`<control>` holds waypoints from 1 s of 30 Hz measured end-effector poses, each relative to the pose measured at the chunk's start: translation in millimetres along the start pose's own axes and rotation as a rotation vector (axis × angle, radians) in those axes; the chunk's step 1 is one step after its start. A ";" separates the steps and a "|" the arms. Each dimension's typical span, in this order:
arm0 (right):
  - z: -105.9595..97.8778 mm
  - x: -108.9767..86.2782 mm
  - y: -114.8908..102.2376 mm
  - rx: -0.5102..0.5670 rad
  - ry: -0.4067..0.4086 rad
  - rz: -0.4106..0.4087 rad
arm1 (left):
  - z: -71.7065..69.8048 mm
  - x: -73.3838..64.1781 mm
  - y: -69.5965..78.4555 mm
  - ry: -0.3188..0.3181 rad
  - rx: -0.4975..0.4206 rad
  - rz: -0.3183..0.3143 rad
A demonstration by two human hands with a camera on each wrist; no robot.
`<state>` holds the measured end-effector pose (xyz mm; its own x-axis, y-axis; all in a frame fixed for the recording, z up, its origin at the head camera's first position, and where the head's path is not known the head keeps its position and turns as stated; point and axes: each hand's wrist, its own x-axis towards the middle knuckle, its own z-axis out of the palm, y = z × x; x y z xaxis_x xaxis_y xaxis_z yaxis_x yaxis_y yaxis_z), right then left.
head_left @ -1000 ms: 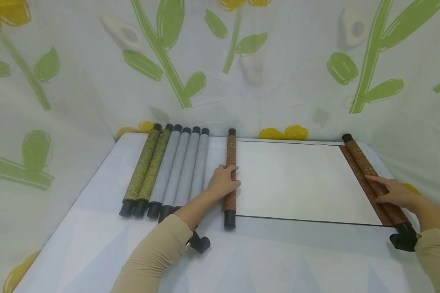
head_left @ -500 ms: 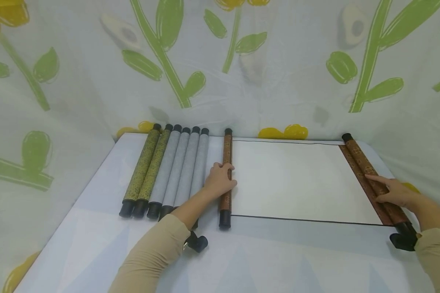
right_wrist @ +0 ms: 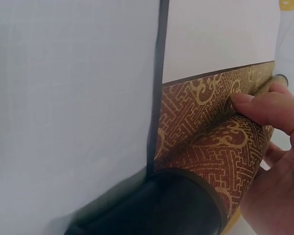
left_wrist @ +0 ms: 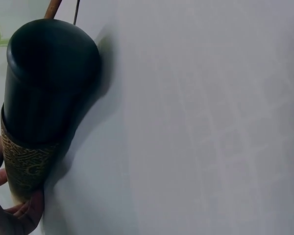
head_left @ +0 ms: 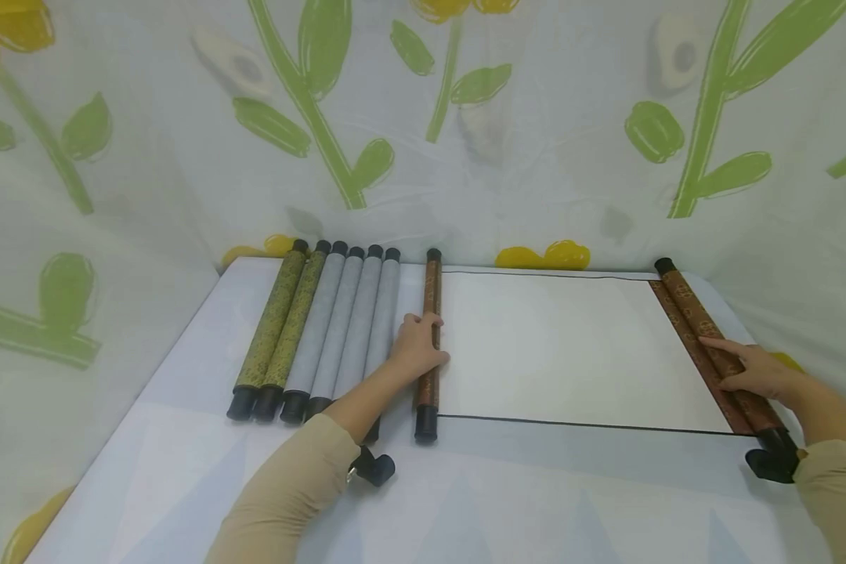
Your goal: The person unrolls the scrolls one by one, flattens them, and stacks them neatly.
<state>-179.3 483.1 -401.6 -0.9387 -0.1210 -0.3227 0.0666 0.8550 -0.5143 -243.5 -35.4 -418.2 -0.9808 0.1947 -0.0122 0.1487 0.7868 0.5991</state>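
A hanging scroll lies partly unrolled on the table, its blank white paper [head_left: 557, 352] edged in black. My left hand [head_left: 417, 345] grips the scroll's left roller [head_left: 428, 384], which is covered in brown patterned brocade with black end caps. In the left wrist view a black end cap [left_wrist: 51, 78] stands out large, fingers on both sides of the brocade behind it. At the other end my right hand [head_left: 764, 374] holds the thicker right roll [head_left: 691, 305]. The right wrist view shows its thumb [right_wrist: 250, 105] along the gold-patterned brocade [right_wrist: 225, 152], other fingers partly hidden behind the roll.
Left of the scroll, several rolled scrolls lie side by side: two yellow-green ones [head_left: 271, 325] and several grey ones [head_left: 352, 321], partly covered by my left forearm. A floral curtain [head_left: 536, 157] hangs right behind the table [head_left: 536, 501].
My left hand has moved a little to the left with the left roller, and the stretch of white paper has widened. My right hand and its roll have stayed in place.
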 end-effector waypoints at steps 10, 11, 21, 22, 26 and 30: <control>3.1 0.2 -0.9 0.025 -0.004 -0.004 | -2.5 0.9 -8.5 -0.024 -0.024 0.022; 3.1 -0.3 -1.2 0.028 -0.004 -0.007 | -3.2 0.8 -8.6 -0.022 -0.020 0.029; 1.8 -1.6 -4.0 0.036 0.000 -0.008 | -9.4 0.6 -8.7 -0.043 -0.044 0.033; 1.5 -1.7 -4.1 0.036 0.000 -0.007 | -9.6 0.9 -8.7 -0.045 -0.041 0.026; 0.5 -1.8 -3.1 0.029 0.002 -0.010 | -11.7 1.6 -8.2 -0.046 -0.013 0.017; -0.5 -0.6 -1.5 0.013 0.002 -0.013 | -14.9 2.3 -8.2 -0.049 0.012 0.034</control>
<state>-179.0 482.1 -400.2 -0.9401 -0.1310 -0.3147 0.0588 0.8470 -0.5283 -248.9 -50.2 -411.2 -0.9679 0.2494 -0.0313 0.1836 0.7863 0.5899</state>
